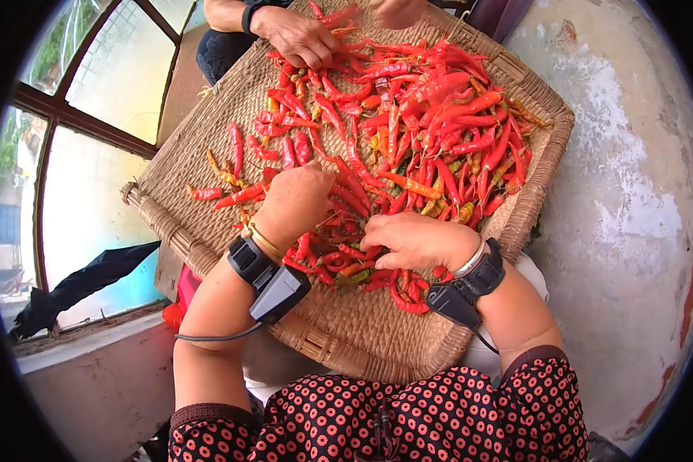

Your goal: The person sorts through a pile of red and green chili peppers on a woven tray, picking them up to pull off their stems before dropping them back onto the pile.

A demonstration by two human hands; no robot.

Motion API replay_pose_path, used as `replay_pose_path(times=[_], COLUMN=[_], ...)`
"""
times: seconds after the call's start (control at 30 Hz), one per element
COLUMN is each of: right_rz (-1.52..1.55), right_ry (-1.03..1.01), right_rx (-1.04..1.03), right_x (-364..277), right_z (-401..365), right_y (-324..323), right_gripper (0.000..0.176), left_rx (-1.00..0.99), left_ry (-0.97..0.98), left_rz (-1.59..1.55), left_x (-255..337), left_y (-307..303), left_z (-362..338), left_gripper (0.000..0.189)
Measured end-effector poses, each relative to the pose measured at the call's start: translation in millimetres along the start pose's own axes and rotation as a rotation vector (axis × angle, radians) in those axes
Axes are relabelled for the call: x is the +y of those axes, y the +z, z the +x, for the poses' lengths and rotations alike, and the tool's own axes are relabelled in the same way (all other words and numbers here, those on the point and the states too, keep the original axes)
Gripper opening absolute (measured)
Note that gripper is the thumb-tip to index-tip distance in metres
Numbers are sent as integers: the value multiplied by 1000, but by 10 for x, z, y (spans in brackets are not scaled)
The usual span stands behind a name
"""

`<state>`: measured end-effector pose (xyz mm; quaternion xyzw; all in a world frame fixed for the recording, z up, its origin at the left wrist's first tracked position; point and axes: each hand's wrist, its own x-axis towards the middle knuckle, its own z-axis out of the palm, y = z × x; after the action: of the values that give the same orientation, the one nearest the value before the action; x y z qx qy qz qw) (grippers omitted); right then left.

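Note:
A heap of red chili peppers (439, 115), with some orange and greenish ones among them, lies on a woven basket tray (185, 169). My left hand (299, 196) is over the left part of the peppers, back upward, its fingers curled down and closed. Whatever they hold, if anything, is hidden. My right hand (420, 239) rests palm down at the near edge of the heap. Its fingers reach left and the thumb stands apart, just above a smaller cluster of wrinkled red chilies (339, 258). Nothing is visible in its grasp.
Across the tray, another person's hand (296, 35) touches chilies, and that person's second hand (398, 11) is partly cut off. A window (100, 146) and a folded black umbrella (92, 285) are at left. A worn plaster wall (608, 169) stands at right.

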<state>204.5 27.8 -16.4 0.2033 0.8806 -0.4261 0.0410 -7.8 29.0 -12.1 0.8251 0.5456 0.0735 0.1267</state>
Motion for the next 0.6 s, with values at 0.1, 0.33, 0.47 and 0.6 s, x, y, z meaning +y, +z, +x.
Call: replay_pose_path(times=[0.1,0.33,0.47,0.6], right_rz=[-27,-46,-47,-57], right_ry=[78,177,223,188], right_rx=[-49,122,128,149], right_x=[-29,-2,7,37], right_z=[10,-28,-6,-17], right_y=[-37,-115,-91,-75], right_gripper=[32,30,28,31], left_rx=[-128,-94,-119,-88], left_ry=[-47,19,89,136], left_rz=[97,78,109,104], left_x=[-37,-58,-92,-75], left_y=[74,73,125,159], left_z=[10,38,67,83], left_gripper=[21,20,20,12])
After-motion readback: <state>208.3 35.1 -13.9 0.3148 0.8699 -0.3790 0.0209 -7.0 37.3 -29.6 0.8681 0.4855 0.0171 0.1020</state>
